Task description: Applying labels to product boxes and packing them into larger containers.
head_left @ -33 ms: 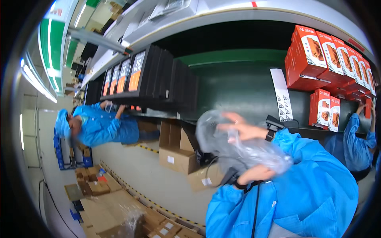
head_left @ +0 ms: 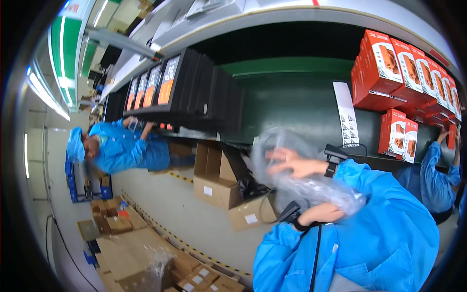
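Note:
A crumpled clear plastic bag (head_left: 316, 190) lies between my two hands, blurred by motion. My left hand (head_left: 322, 213) is closed on its lower part, and the film covers its fingertips. Against the upper part of the bag is my right hand (head_left: 296, 163), its fingers spread. Whether that hand is inside the bag or in front of it I cannot tell. Both wrists wear black devices with cables. In front of my right hand is a dark green bench (head_left: 282, 102), with a white label strip (head_left: 344, 104) on it.
Stacked red boxes (head_left: 377, 65) stand on the bench at right, black boxes (head_left: 177, 82) at left. A co-worker in blue (head_left: 129, 148) handles something at the far left; another person's sleeve (head_left: 430, 168) shows at right. Open cartons (head_left: 214, 190) and flattened cardboard (head_left: 126, 258) lie on the floor.
The bag's upper end has shifted slightly right and upward. My right hand's fingers have spread wider apart, and my left hand has moved a little to the right.

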`<action>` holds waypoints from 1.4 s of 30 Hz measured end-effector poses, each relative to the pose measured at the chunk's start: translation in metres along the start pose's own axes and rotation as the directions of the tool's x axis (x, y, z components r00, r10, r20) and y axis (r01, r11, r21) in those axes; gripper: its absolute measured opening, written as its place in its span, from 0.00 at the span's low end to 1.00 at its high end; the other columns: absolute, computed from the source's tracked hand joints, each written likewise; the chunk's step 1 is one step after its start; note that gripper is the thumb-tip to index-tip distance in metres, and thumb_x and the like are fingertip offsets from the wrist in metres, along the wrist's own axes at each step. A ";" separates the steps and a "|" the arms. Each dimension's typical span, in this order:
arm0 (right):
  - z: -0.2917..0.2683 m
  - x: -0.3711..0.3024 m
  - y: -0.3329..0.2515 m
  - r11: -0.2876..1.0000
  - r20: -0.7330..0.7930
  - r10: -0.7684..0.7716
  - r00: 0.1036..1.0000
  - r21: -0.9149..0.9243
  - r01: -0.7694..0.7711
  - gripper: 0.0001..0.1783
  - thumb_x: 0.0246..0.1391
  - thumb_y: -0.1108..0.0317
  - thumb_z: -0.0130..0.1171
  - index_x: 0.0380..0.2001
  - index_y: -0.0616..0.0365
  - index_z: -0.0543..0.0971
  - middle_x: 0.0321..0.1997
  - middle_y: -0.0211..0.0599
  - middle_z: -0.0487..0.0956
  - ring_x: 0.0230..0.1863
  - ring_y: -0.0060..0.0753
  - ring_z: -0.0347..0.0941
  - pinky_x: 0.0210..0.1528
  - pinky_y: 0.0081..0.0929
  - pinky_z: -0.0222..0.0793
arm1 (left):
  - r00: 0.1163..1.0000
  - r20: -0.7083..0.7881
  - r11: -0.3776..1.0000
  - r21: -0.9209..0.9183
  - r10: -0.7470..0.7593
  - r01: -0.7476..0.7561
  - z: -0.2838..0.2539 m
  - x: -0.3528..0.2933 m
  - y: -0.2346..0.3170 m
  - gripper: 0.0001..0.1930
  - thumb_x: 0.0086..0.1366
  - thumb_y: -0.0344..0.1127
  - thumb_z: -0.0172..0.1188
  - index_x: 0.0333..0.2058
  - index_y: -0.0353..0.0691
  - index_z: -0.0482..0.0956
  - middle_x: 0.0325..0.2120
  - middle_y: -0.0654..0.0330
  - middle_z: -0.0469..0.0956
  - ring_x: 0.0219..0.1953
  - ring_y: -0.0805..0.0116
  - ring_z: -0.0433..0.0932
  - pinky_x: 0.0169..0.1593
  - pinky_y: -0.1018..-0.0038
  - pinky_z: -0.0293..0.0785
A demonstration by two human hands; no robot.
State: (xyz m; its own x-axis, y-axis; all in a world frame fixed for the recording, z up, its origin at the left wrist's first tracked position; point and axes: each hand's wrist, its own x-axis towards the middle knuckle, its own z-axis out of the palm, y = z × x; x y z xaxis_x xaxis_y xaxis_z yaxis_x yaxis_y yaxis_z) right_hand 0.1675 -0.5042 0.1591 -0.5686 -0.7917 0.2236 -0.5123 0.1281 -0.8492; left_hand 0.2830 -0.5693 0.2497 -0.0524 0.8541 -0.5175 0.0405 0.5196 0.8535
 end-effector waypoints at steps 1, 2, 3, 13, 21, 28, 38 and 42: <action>0.030 -0.021 0.000 0.996 0.135 -0.072 0.988 -0.040 0.078 0.30 0.49 0.62 0.59 0.58 0.39 0.70 0.71 0.41 0.53 0.72 0.54 0.39 0.69 0.47 0.33 | 0.942 -0.243 0.957 -0.115 0.232 -0.265 0.019 0.006 -0.004 0.12 0.62 0.34 0.51 0.41 0.36 0.76 0.35 0.54 0.79 0.37 0.59 0.76 0.43 0.63 0.71; 0.092 -0.052 -0.021 0.971 -0.001 0.170 0.985 0.172 -0.167 0.26 0.54 0.62 0.55 0.57 0.48 0.70 0.68 0.45 0.58 0.70 0.52 0.44 0.68 0.52 0.35 | 0.773 -0.494 0.837 -0.149 0.398 -0.526 0.036 0.009 -0.011 0.11 0.64 0.36 0.51 0.39 0.36 0.76 0.32 0.55 0.79 0.33 0.62 0.76 0.39 0.63 0.72; 0.111 -0.074 -0.026 0.939 0.082 0.209 0.975 0.260 -0.223 0.26 0.54 0.62 0.54 0.57 0.49 0.70 0.68 0.45 0.58 0.70 0.51 0.45 0.67 0.51 0.36 | 0.767 -0.522 0.839 -0.163 0.373 -0.519 0.044 0.001 -0.025 0.11 0.64 0.36 0.51 0.39 0.36 0.76 0.32 0.55 0.79 0.33 0.62 0.76 0.39 0.63 0.72; 0.080 -0.114 -0.035 0.497 0.153 0.534 0.831 0.739 -0.455 0.24 0.58 0.61 0.50 0.58 0.54 0.68 0.64 0.46 0.63 0.67 0.45 0.52 0.65 0.44 0.47 | -0.319 -0.831 0.876 -0.356 -0.456 -0.325 0.112 -0.102 -0.166 0.23 0.58 0.48 0.61 0.39 0.30 0.75 0.42 0.47 0.75 0.43 0.57 0.75 0.45 0.63 0.72; 0.135 -0.045 -0.033 0.855 0.032 0.402 0.915 0.344 -0.388 0.23 0.62 0.61 0.47 0.58 0.59 0.67 0.60 0.47 0.67 0.64 0.40 0.58 0.64 0.38 0.55 | 0.320 -0.902 0.880 -0.120 -0.289 0.460 0.145 -0.010 -0.175 0.42 0.49 0.57 0.64 0.55 0.31 0.66 0.59 0.35 0.56 0.63 0.37 0.51 0.63 0.51 0.52; 0.233 0.000 0.001 -0.536 0.546 0.462 0.699 0.800 -0.270 0.18 0.59 0.68 0.50 0.53 0.58 0.68 0.54 0.40 0.72 0.56 0.37 0.68 0.60 0.39 0.64 | 0.123 -0.821 0.707 -0.393 -0.558 0.589 0.121 -0.092 -0.329 0.35 0.53 0.53 0.61 0.54 0.34 0.67 0.56 0.40 0.60 0.58 0.42 0.58 0.59 0.57 0.58; 0.176 -0.118 0.077 -0.236 0.223 0.958 0.179 0.971 0.051 0.17 0.57 0.62 0.51 0.46 0.61 0.73 0.49 0.43 0.75 0.48 0.43 0.72 0.53 0.38 0.68 | 0.286 -0.792 0.789 -0.358 -0.540 0.500 -0.064 -0.022 -0.524 0.26 0.58 0.48 0.57 0.50 0.36 0.72 0.49 0.48 0.71 0.49 0.45 0.69 0.52 0.60 0.67; 0.179 -0.146 0.084 -0.241 0.239 0.968 0.072 0.970 0.013 0.13 0.55 0.62 0.52 0.39 0.58 0.76 0.40 0.37 0.78 0.41 0.39 0.75 0.47 0.34 0.70 | 0.293 -0.684 0.722 -0.501 -0.668 0.477 -0.124 0.017 -0.590 0.22 0.60 0.46 0.55 0.48 0.37 0.74 0.46 0.51 0.76 0.45 0.46 0.74 0.50 0.61 0.70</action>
State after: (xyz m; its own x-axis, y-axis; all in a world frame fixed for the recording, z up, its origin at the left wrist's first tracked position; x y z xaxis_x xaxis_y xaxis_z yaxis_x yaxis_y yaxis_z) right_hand 0.3228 -0.4845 -0.0309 -0.3829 -0.0759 -0.9206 0.7408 -0.6207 -0.2569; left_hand 0.1347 -0.8647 -0.2552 -0.7251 -0.1130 -0.6793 -0.4956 0.7705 0.4008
